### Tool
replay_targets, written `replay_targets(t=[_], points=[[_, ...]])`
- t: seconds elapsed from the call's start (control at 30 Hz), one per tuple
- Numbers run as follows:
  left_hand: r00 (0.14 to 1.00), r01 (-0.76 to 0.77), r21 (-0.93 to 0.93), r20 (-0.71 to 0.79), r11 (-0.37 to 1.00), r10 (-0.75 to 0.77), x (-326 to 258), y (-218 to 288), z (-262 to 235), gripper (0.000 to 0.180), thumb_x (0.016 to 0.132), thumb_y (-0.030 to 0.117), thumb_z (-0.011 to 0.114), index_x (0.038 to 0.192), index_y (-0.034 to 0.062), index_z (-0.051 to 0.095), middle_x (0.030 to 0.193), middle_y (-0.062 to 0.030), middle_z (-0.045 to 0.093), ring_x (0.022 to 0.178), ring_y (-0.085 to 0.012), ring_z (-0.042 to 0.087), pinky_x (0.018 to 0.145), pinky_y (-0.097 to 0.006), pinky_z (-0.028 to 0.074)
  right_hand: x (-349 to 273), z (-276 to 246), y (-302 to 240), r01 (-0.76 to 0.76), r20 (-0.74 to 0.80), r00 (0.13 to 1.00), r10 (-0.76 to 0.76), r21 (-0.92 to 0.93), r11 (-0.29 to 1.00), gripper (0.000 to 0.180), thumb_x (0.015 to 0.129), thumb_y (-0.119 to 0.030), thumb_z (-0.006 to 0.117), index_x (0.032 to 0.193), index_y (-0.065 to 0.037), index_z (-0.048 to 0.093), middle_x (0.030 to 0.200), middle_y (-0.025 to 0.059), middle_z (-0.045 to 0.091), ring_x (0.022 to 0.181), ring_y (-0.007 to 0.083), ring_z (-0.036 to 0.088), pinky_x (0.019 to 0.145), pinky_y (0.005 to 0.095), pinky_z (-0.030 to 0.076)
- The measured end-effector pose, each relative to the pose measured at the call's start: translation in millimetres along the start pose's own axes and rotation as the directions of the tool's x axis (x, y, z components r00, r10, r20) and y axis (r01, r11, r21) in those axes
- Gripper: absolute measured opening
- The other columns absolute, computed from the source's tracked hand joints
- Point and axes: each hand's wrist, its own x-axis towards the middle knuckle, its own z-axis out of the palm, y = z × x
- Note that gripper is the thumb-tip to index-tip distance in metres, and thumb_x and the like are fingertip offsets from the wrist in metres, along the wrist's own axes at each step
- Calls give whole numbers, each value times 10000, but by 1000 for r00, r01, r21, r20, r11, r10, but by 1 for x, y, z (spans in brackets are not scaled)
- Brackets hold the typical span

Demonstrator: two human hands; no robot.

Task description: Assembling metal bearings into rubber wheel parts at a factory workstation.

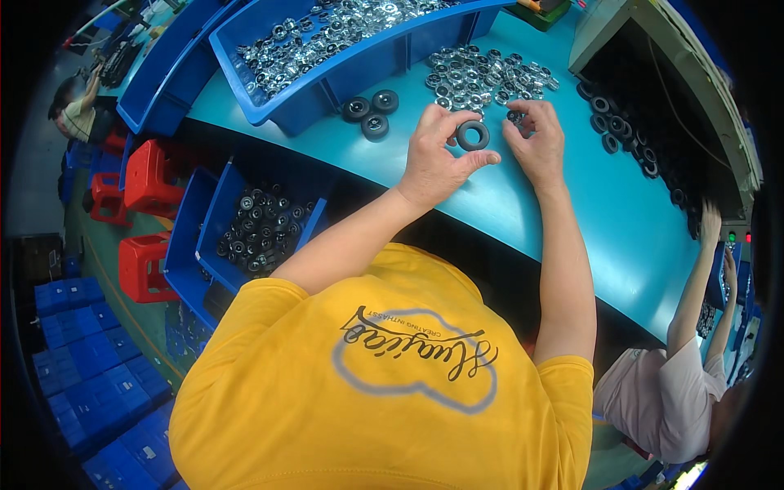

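Note:
Above the turquoise table [327,163], my left hand [429,163] grips a small black rubber tyre [473,136] between fingers and thumb, its open hole facing up toward me. Just to the right, the fingertips of my right hand [539,145] pinch a small chrome wheel hub [515,117], partly hidden by the fingers. Tyre and hub are apart. Beyond both hands lies a loose pile of chrome hubs [490,77]. Left of my left hand, three tyres with hubs in them [375,126] rest on the tabletop.
A blue bin [327,77] heaped with chrome hubs stands at the back left. Black tyres [616,126] spill from a pale-framed opening [678,49] on the right. Below the table's left side, another blue bin [214,214] holds fitted wheels. A co-worker [665,400] reaches in at right.

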Motion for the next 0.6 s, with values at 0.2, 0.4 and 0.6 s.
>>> replay_targets(t=[0.2, 0.4, 0.6], points=[[1000, 1, 0, 17, 1000, -1, 0, 0, -1, 549, 716, 387, 900, 1130, 83, 706, 942, -40, 549, 824, -142, 590, 707, -253, 514, 0, 0, 0, 4, 2, 1000, -4, -12, 1000, 255, 744, -49, 739, 995, -91, 717, 918, 40, 594, 706, 140, 566, 628, 278, 511], [908, 410, -608, 344, 680, -240, 3, -19, -4, 390, 985, 284, 640, 1265, 14, 613, 1008, -56, 586, 882, -158, 598, 866, -337, 525, 0, 1, 1, 2, 0, 1000, -2, -17, 1000, 260, 745, -58, 744, 1001, -92, 717, 928, 40, 597, 714, 139, 571, 627, 274, 512], [778, 624, -776, 608, 86, -158, 9, -32, -13, 520, 1085, 398, 378, 1341, -33, 516, 1016, -105, 609, 937, -202, 610, 928, -451, 531, 0, 1, 0, -7, 9, 1000, 7, -24, 1000, 263, 750, -58, 744, 1009, -93, 718, 923, 40, 591, 709, 135, 570, 627, 273, 513]])
